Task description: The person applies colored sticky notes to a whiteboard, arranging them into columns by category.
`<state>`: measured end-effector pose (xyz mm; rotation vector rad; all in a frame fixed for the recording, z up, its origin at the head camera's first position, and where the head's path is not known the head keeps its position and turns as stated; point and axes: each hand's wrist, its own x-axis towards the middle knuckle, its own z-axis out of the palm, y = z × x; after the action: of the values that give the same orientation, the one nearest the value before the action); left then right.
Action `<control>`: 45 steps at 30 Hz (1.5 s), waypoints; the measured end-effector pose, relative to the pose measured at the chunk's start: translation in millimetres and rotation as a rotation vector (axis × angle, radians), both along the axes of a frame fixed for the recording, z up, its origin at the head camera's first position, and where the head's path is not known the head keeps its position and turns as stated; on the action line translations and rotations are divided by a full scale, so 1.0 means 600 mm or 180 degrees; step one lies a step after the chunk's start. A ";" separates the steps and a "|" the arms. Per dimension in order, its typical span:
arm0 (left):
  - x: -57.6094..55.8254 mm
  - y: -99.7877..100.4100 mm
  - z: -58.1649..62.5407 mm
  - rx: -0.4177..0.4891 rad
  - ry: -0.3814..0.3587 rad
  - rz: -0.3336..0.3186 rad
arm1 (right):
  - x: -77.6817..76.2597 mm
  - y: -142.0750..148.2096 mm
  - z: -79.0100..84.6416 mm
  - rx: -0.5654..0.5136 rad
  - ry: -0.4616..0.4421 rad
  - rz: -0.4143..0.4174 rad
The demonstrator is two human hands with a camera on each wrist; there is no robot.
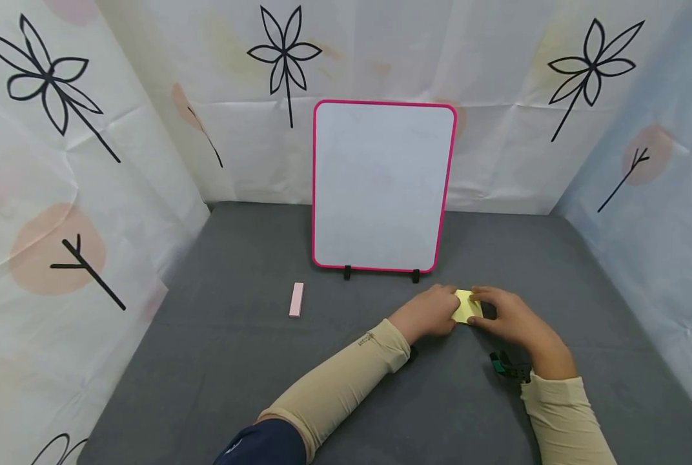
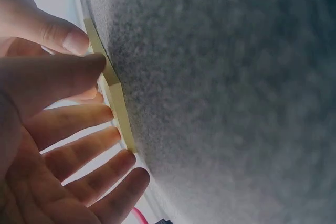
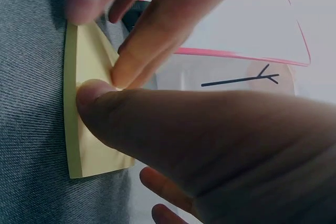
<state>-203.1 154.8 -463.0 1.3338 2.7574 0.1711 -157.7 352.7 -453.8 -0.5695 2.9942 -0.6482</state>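
Observation:
A pad of yellow sticky notes (image 1: pixel 464 306) lies flat on the grey table, with both hands on it. My left hand (image 1: pixel 428 312) holds its left part, thumb at the near edge and an index fingertip on the top sheet. From the right, my right hand (image 1: pixel 511 316) grips the pad between thumb and fingers. In the right wrist view, the right thumb (image 3: pixel 136 108) presses the pad's top close to its near edge. The pad's long side (image 2: pixel 118 98) shows a slight bend in the left wrist view. The hands cover parts of the top sheet.
A whiteboard (image 1: pixel 381 187) with a pink frame stands behind the hands on small black feet (image 1: pixel 416 276). To the left lies a narrow pink block (image 1: pixel 296 299). Patterned cloth walls (image 1: pixel 497 155) enclose the grey table (image 1: pixel 235 361) at the back and sides.

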 end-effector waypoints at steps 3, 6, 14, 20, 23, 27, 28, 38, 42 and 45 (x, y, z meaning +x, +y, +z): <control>-0.001 0.003 -0.001 -0.0026 0.0007 0.0021 | 0.002 0.000 0.002 -0.0020 0.0016 -0.0019; -0.002 0.002 0.001 -0.0009 0.0019 -0.0008 | 0.002 0.000 0.003 -0.0015 0.0010 -0.0025; -0.009 -0.007 0.008 0.0209 -0.0219 0.0014 | 0.002 0.000 0.002 0.0002 -0.0068 -0.0077; -0.012 -0.004 0.013 0.0277 -0.0324 0.0086 | -0.002 0.000 0.007 0.0050 -0.0067 -0.0125; -0.010 -0.001 0.017 0.0205 -0.0364 0.0135 | -0.001 0.002 0.007 0.0056 -0.0064 -0.0150; -0.004 0.000 0.018 0.0092 -0.0428 0.0193 | 0.004 0.001 0.002 0.0031 -0.0031 -0.0148; -0.002 -0.001 0.016 0.0084 -0.0456 0.0211 | 0.006 0.001 0.000 0.0015 -0.0020 -0.0138; 0.004 -0.009 0.004 0.0323 -0.0721 0.0354 | 0.008 -0.002 -0.009 -0.0035 0.0017 -0.0169; 0.006 -0.013 0.006 0.0373 -0.0820 0.0416 | 0.006 -0.003 -0.008 -0.0040 -0.0010 -0.0178; 0.006 -0.014 0.006 0.0387 -0.0794 0.0442 | 0.005 -0.004 -0.008 -0.0038 -0.0019 -0.0187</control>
<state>-199.4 146.3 -459.7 1.0604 2.6609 0.4856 -154.8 350.6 -458.7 -0.4810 3.0136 -0.6707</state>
